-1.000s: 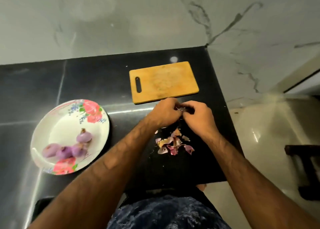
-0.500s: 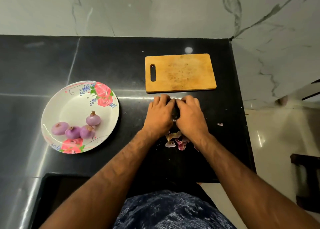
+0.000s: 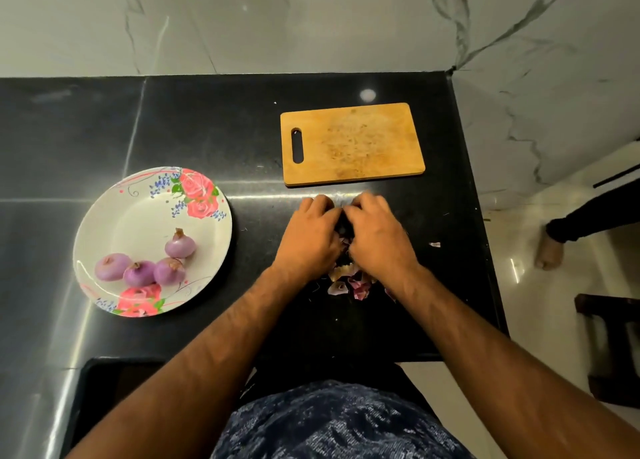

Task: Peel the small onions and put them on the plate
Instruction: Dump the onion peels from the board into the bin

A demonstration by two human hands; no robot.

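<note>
Onions (image 3: 145,268), four of them, sit on the plate (image 3: 138,216) toward the left side of the counter (image 3: 207,129). They look peeled and shiny. Three touch in a row near the plate's front rim, and one sits just behind them. They are round, so if I drop the next one in hard, I think they could bump and roll over the rim.

My left hand (image 3: 311,236) and my right hand (image 3: 377,236) are pushed together near the middle of the counter, with the fingers curled down. I cannot tell what is between them, because my fingers hide it. I guess it is the onion I am peeling. If it is wet and slippery, it could pop out and roll. The right edge of the counter is not far, so it could fall on the floor.

A little heap of peels (image 3: 349,283) lies under my wrists, toward the front edge. My arms could sweep them off when I reach for the plate.

Behind my hands is the cutting board (image 3: 353,143), with nothing on it. One scrap of skin (image 3: 434,244) lies near the right edge. It could drop to the floor, where somebody's bare foot (image 3: 549,252) stands.
</note>
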